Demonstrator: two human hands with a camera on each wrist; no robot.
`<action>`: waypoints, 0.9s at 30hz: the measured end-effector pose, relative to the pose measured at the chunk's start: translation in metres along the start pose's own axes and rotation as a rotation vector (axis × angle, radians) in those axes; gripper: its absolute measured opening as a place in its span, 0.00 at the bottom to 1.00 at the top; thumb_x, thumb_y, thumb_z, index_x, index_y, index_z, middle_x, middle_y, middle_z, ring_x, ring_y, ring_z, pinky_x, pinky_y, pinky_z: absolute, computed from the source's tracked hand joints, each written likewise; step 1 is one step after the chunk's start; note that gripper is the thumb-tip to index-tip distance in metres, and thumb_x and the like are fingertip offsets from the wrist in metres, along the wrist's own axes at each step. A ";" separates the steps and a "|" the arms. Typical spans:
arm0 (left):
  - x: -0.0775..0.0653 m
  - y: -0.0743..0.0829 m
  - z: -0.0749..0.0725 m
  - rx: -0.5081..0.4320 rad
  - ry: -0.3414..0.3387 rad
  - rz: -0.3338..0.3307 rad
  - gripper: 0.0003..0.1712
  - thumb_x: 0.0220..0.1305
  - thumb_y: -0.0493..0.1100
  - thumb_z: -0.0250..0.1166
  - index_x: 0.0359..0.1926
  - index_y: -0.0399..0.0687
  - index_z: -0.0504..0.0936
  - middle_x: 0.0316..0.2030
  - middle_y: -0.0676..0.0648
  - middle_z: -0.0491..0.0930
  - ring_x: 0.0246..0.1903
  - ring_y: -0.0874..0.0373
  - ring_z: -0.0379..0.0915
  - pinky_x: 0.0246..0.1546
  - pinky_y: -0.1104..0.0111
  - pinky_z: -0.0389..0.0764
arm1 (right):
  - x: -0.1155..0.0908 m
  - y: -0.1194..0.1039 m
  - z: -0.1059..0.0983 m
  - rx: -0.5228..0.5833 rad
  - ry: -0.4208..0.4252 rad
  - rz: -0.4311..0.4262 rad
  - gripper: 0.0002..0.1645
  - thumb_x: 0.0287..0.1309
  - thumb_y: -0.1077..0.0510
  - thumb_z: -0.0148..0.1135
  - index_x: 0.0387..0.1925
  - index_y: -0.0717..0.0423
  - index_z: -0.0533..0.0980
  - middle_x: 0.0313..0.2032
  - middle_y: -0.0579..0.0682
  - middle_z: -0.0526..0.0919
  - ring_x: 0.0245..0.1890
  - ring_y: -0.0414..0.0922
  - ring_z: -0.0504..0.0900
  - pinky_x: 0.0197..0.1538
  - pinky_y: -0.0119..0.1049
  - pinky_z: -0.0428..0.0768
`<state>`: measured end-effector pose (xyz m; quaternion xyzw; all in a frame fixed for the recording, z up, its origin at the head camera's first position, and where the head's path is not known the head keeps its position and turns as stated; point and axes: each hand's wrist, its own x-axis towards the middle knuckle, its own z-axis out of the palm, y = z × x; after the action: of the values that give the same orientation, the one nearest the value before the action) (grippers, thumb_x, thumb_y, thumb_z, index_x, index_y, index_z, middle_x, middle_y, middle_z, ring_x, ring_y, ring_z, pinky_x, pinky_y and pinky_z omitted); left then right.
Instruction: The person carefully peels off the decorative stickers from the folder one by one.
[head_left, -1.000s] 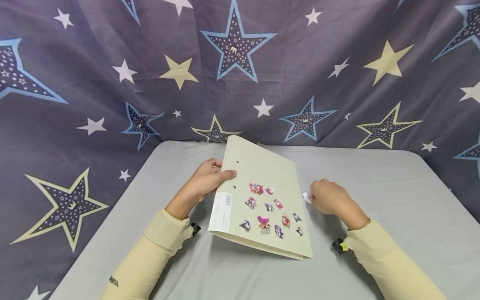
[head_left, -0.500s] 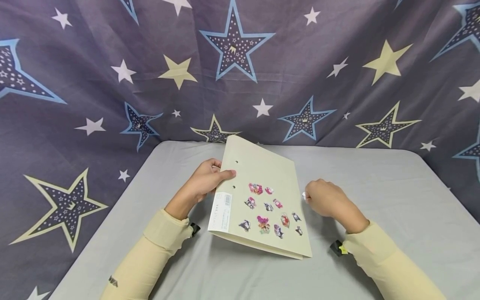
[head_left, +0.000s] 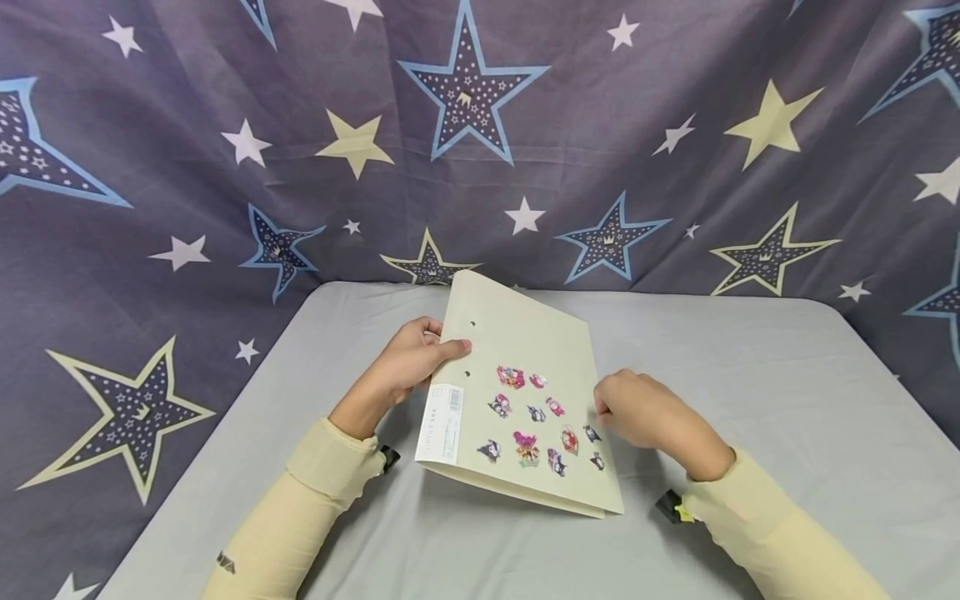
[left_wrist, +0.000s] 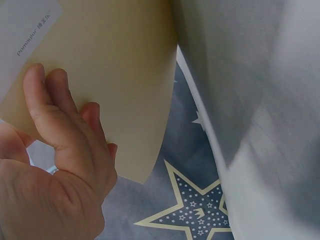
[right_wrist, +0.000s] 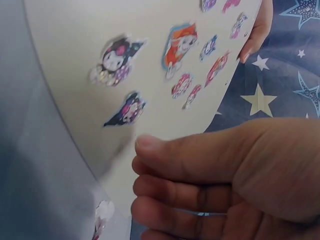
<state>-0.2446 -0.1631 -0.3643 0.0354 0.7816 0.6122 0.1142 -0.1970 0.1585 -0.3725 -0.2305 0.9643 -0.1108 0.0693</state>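
Note:
A cream file folder (head_left: 525, 342) stands tilted on the table, its lower edge gaping a little. Several small cartoon stickers (head_left: 527, 448) cover the near part of its face. My left hand (head_left: 405, 358) grips the folder's left side, thumb in front and fingers behind. In the right wrist view my right hand (right_wrist: 215, 180) has its thumb against the curled index finger, fingertips close to the folder's face just past a dark-haired character sticker (right_wrist: 127, 109); nothing shows between them. A pale sticker (right_wrist: 103, 217) lies just outside the folder's edge.
The grey cloth-covered table (head_left: 735, 375) extends around the folder. Behind it hangs a dark curtain (head_left: 480, 208) with a star print. A white printed label (head_left: 442, 423) with a barcode is on the folder's left edge.
My right hand has moved left and slightly down to the folder's right edge, covering the white piece seen beside it in the head view. The left hand and folder have stayed put.

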 end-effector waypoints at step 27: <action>0.000 0.000 0.000 -0.005 -0.005 0.003 0.24 0.67 0.43 0.69 0.51 0.35 0.65 0.29 0.43 0.86 0.13 0.61 0.74 0.12 0.71 0.66 | -0.006 -0.022 0.009 -0.066 -0.084 -0.007 0.18 0.63 0.61 0.69 0.19 0.50 0.74 0.19 0.44 0.73 0.20 0.43 0.72 0.27 0.38 0.71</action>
<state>-0.2444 -0.1632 -0.3644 0.0377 0.7798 0.6141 0.1152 -0.1801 0.1404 -0.3756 -0.2406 0.9628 -0.0695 0.1018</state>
